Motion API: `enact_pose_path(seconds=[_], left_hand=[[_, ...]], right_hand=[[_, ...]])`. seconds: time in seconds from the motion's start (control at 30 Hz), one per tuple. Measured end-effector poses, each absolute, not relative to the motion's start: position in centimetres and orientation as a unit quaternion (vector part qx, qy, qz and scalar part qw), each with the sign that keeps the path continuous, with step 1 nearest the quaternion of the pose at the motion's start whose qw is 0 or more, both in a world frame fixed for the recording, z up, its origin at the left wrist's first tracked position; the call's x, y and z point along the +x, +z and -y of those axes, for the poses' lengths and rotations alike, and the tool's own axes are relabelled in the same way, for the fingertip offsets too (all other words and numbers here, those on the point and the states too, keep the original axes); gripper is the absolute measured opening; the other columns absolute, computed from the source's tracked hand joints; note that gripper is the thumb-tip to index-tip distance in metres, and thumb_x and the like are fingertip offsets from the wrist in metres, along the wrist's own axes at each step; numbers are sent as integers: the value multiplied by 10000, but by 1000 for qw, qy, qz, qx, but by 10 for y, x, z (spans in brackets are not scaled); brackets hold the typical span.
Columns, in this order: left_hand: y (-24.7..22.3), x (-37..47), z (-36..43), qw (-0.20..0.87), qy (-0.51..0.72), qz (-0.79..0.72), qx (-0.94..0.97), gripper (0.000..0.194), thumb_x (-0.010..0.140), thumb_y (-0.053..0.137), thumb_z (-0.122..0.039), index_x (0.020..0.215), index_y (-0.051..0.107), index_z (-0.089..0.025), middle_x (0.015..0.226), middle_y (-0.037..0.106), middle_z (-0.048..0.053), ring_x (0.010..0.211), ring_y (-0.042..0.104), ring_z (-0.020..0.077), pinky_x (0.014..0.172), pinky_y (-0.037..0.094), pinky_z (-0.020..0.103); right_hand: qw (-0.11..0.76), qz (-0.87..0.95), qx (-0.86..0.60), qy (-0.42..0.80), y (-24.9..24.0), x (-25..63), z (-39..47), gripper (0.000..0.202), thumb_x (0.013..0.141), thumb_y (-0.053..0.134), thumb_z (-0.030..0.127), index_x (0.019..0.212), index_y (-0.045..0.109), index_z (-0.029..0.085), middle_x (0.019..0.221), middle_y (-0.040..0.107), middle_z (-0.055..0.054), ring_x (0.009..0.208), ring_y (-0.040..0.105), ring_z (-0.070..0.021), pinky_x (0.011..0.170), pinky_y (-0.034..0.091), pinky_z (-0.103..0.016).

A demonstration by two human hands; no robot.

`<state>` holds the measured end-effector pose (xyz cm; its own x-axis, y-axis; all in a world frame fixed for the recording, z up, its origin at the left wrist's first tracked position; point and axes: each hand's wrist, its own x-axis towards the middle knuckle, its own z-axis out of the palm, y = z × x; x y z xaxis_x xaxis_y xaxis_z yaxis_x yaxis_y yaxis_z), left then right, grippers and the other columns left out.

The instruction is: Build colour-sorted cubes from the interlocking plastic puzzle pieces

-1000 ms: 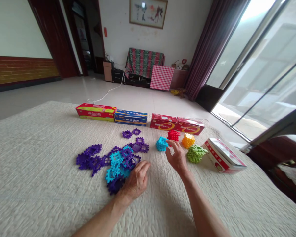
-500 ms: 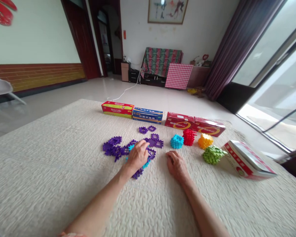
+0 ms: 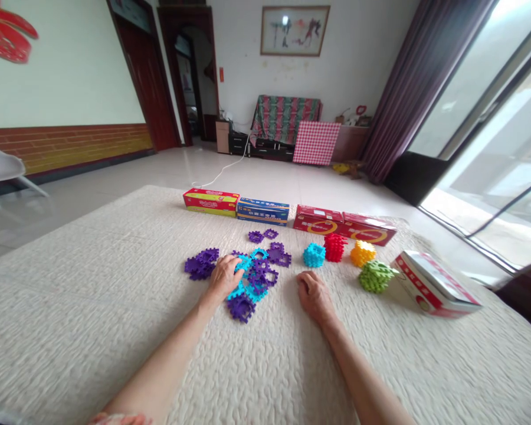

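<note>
Glossy plastic pieces (image 3: 252, 277) on matt, quilted cloth (image 3: 71, 307).

1. The left arm enters from the near left edge and runs bare toward the far middle, forearm stretched almost straight.
2. The left hand (image 3: 225, 275) lies palm down, knuckles up, its fingers curled loosely forward and pressing downward (the fingertips themselves are hidden under the hand).
3. The right arm comes in from the near right and angles toward the middle.
4. The right hand (image 3: 313, 293) rests palm down, its fingers bent under in a loose fist, holding nothing.
5. The two hands sit near each other but apart, the left slightly farther away.
</note>
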<state>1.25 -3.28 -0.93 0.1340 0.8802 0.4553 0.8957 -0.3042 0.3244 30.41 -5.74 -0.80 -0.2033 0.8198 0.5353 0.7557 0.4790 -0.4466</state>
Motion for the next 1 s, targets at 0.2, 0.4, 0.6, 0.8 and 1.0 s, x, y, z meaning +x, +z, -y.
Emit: enact_pose_path(seconds=[0.2,0.4,0.6,0.8,1.0], left_hand=[[4,9,24,23,-328,615,-717,198,798,564,-216,976,645,-188,968,650,63,917,605,181,872,486,311],[20,43,40,-8,-398,558,-728,194,817,557,-218,994,632,-198,997,650,59,955,608,184,884,496,330],[20,125,77,-61,-312,436,-842,230,784,560,-120,986,634,-201,975,639,54,948,602,197,865,500,335],[2,172,76,-95,-314,429,-842,247,790,558,-112,1019,612,-187,1002,634,71,1008,579,215,887,496,366],[-4,190,62,-124,-373,444,-805,235,793,545,-99,1009,591,-180,1001,635,71,969,582,210,868,502,372]], right_hand=[[377,774,-507,39,-9,304,56,218,807,411,121,851,616,183,883,630,-70,846,579,-183,806,453,-311],[417,749,-511,68,-8,305,55,215,790,422,136,853,623,177,860,647,-67,811,596,-182,768,461,-311],[556,608,-546,149,-14,321,61,222,782,429,227,870,624,171,823,680,-59,745,627,-170,710,498,-302],[555,609,-528,205,-13,333,80,354,675,456,177,985,627,168,921,691,-64,796,637,-175,728,521,-307],[507,664,-529,148,-9,333,83,398,667,456,112,1028,607,185,975,656,-58,833,616,-165,762,507,-302]])
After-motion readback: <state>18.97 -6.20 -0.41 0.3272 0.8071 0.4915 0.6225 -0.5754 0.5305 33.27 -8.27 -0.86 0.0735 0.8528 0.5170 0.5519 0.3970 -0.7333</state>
